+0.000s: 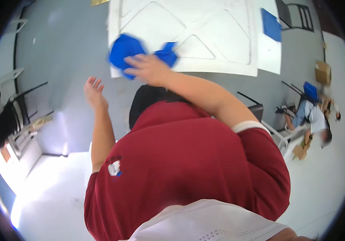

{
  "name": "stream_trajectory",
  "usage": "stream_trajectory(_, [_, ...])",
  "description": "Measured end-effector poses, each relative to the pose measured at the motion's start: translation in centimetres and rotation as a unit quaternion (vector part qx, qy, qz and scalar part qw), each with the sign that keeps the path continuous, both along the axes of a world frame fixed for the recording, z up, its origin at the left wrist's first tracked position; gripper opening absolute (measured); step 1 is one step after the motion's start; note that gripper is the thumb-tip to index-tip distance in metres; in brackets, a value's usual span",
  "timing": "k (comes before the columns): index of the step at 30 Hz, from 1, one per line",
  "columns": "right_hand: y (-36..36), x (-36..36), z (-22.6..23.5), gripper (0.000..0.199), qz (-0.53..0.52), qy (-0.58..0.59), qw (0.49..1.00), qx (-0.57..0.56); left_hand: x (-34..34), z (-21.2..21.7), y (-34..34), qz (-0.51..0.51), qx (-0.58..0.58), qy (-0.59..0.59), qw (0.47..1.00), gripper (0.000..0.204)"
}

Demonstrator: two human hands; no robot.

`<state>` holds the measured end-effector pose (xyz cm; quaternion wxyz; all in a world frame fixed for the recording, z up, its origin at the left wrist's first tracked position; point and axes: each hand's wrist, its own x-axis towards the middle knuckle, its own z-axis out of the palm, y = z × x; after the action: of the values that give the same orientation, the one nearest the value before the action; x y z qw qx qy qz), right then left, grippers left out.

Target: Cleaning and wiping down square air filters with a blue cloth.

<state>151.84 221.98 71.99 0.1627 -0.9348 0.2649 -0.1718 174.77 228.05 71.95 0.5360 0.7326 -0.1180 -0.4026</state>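
A bright blue piece that looks like folded cloth [125, 49] lies at the near left corner of the white table [220, 66]. Part of it hangs past the table edge, and a narrower blue flap [167, 54] shows to its right. My right hand [150, 69] reaches across from the right over the gap between these blue parts. Its fingers are spread and slightly blurred; whether they press on the cloth I cannot tell. Off the table's left side, my left hand [95, 92] is raised over the floor, holding nothing, with its fingers loosely apart.
Another flat blue piece [271, 25] lies on a white surface at the far right. Chairs [301, 16] stand around, and a cardboard box [323, 72] is on the right. A seated person [316, 120] is at the right; dark chair legs [32, 92] stick out at the left.
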Motion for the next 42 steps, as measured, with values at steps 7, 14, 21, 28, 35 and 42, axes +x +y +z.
stream_trajectory(7, [1.0, 3.5, -1.0, 0.049, 0.007, 0.134, 0.988, -0.083, -0.1, 0.7, 1.8, -0.083, -0.012, -0.04, 0.996, 0.039])
stream_trajectory(14, [3.2, -6.0, 0.3, 0.049, -0.078, 0.146, 0.985, -0.056, -1.7, 0.9, -1.8, -0.113, -0.05, -0.069, 0.99, 0.037])
stream_trajectory(21, [6.8, -22.5, 0.8, 0.047, -0.33, 0.267, 0.905, -0.004, -5.1, 1.7, -5.3, -0.192, -0.098, -0.037, 0.976, 0.035])
stream_trajectory(28, [10.3, -40.1, 1.0, 0.043, -0.662, 0.327, 0.668, 0.091, -5.6, 1.2, -5.8, -0.249, -0.095, -0.01, 0.964, 0.033])
stream_trajectory(35, [11.8, -43.9, 5.5, 0.037, -0.824, -0.277, 0.493, 0.026, -6.3, 0.7, -6.4, -0.244, -0.071, 0.022, 0.967, 0.034])
stream_trajectory(42, [6.8, -38.0, 5.9, 0.037, -0.709, -0.069, 0.675, -0.191, -9.4, 0.2, -7.4, -0.364, -0.071, -0.091, 0.924, 0.032])
